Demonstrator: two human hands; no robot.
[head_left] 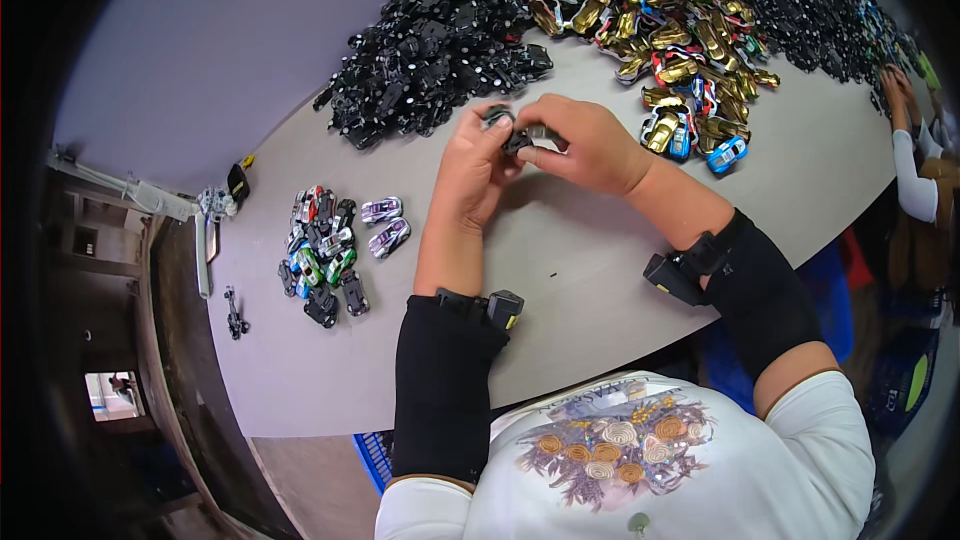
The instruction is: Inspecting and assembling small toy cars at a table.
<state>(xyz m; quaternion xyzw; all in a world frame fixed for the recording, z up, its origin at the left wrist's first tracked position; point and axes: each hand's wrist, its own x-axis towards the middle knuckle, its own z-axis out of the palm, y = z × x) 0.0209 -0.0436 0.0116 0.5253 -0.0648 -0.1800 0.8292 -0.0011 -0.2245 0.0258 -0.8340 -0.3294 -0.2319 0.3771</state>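
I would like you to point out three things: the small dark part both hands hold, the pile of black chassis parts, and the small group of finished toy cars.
Small dark part (522, 137), head view, its middle.
Black chassis pile (435, 50), head view, centre.
Finished toy cars (325, 245), head view, group's middle.

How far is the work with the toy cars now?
Done: a small group of finished cars lies at the left on the table. In hand: the left hand and right hand hold one small car piece together. Left: big heaps of black bases and coloured bodies.
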